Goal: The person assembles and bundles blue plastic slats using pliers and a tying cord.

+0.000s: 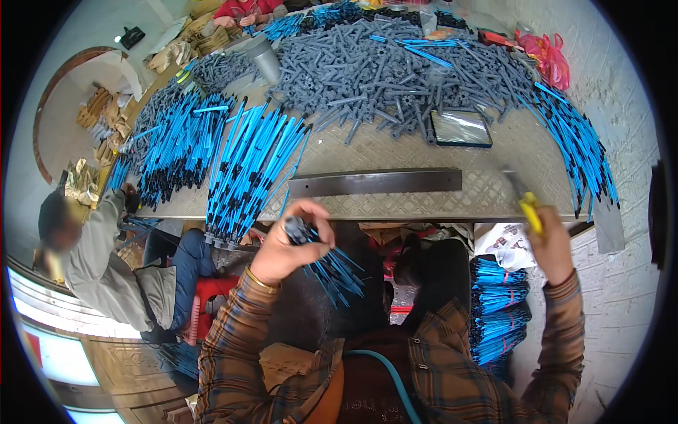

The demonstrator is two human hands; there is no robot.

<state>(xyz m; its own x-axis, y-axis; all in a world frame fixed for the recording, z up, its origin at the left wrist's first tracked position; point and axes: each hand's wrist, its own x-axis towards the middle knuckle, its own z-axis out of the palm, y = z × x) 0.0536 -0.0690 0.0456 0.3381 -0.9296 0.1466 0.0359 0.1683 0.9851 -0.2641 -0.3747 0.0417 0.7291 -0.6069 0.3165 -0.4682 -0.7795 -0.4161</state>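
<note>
My left hand (277, 256) curls round a bundle of thin blue sticks (337, 275) with a grey top end, held just off the table's near edge. The sticks fan down and to the right over my lap. To the right, my right hand (552, 247) grips a yellow-handled tool (531, 212). Its metal end points up over the tabletop and is smeared by motion, so its kind cannot be told. A flat dark metal bar (374, 182) lies along the table (508, 205) between the two hands.
A heap of grey plastic tubes (353, 71) covers the far table, with a glass-topped box (460, 129) before it. Blue sticks lie in piles at left (254, 162) and right (579, 148). Tied bundles (498, 304) stack below right. A co-worker (116, 247) sits at left, another person (247, 10) opposite.
</note>
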